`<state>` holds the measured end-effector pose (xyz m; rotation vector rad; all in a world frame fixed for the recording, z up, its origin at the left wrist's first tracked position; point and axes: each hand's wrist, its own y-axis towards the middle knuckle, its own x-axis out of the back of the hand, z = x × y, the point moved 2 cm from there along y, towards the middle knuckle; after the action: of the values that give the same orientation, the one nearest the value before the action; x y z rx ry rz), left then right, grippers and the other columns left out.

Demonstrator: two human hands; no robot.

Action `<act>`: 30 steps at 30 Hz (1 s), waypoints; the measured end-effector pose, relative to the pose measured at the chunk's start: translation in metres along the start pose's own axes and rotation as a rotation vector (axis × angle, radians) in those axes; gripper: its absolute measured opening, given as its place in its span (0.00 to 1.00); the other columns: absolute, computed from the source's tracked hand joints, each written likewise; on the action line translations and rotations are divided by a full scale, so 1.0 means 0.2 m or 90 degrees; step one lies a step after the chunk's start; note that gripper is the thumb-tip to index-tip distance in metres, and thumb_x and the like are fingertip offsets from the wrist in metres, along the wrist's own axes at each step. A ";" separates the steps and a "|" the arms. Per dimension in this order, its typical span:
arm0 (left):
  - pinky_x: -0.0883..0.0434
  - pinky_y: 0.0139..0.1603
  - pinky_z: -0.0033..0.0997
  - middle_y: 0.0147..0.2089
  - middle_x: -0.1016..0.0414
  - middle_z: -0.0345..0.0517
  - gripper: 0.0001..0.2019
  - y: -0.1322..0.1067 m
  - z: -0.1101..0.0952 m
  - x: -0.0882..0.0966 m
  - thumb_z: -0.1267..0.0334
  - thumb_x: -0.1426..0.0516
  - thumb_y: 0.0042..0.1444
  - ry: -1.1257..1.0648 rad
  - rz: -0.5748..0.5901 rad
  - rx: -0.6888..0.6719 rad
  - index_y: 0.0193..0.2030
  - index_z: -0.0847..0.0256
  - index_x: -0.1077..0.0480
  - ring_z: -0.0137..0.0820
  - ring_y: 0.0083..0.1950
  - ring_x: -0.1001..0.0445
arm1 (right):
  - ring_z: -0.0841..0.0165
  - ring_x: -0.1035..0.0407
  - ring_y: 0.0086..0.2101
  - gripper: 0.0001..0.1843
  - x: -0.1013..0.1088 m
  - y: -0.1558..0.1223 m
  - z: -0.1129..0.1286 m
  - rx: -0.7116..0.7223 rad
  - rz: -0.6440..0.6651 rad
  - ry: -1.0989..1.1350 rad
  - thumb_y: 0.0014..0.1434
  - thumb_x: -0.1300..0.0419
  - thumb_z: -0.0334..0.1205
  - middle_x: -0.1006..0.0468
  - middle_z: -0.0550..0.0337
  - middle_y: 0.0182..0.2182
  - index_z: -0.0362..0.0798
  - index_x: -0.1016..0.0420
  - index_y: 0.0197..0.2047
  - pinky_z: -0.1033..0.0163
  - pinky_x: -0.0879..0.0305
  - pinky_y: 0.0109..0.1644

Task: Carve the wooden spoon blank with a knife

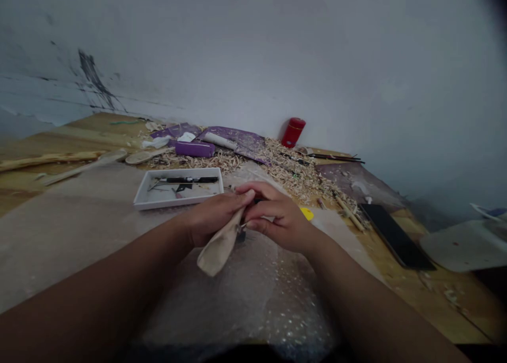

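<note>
My left hand (212, 215) is closed around a pale wooden piece (217, 249) with a broad, flattened end, like a spoon or spatula blank. Its wide end points down toward me, tilted to the left. Close against its right side is my right hand (279, 218), fingers bent and pinched. A small metallic bit and something dark show at these fingertips, too hidden to name. Just beyond my hands a white tray (178, 202) holds a black-handled tool (190, 180) and several small metal parts.
Wood shavings (297, 181) are heaped behind, around a purple roll (194, 149) and purple sheets. Wooden spoons (146, 155) lie left. A red canister (293, 132) leans by the wall. A black phone-like slab (396, 236) lies right; a yellow object (307, 213) sits behind my right hand.
</note>
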<state>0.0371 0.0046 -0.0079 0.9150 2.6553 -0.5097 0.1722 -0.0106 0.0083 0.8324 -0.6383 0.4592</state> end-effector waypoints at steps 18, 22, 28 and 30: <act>0.34 0.24 0.28 0.23 0.35 0.36 0.17 -0.01 -0.08 0.05 0.74 0.46 0.41 0.037 -0.055 -0.302 0.41 0.59 0.35 0.25 0.21 0.35 | 0.69 0.37 0.36 0.04 0.03 -0.02 -0.10 -0.112 -0.241 -0.081 0.54 0.46 0.36 0.35 0.60 0.34 0.49 0.31 0.29 0.60 0.41 0.41; 0.35 0.22 0.26 0.20 0.37 0.33 0.12 -0.02 -0.08 0.04 0.67 0.45 0.47 0.139 -0.116 -0.323 0.40 0.59 0.36 0.24 0.20 0.36 | 0.69 0.38 0.37 0.04 0.03 -0.02 -0.10 -0.102 -0.216 -0.039 0.54 0.46 0.36 0.35 0.59 0.35 0.49 0.31 0.29 0.60 0.41 0.42; 0.36 0.21 0.24 0.21 0.37 0.33 0.09 -0.01 -0.07 0.01 0.66 0.45 0.45 0.313 -0.141 -0.310 0.36 0.60 0.36 0.23 0.19 0.36 | 0.70 0.39 0.31 0.08 0.03 -0.03 -0.05 -0.079 -0.195 -0.080 0.57 0.50 0.39 0.35 0.62 0.26 0.48 0.33 0.29 0.62 0.43 0.37; 0.37 0.21 0.23 0.23 0.36 0.35 0.08 0.00 -0.06 0.01 0.65 0.45 0.46 0.369 -0.140 -0.303 0.35 0.60 0.36 0.23 0.20 0.36 | 0.70 0.40 0.30 0.09 0.02 -0.02 -0.04 -0.068 -0.159 -0.134 0.58 0.51 0.39 0.34 0.62 0.24 0.48 0.33 0.29 0.63 0.44 0.37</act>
<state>0.0335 0.0104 0.0023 0.6976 3.1860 0.4107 0.1802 -0.0067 0.0046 0.8526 -0.7353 0.1111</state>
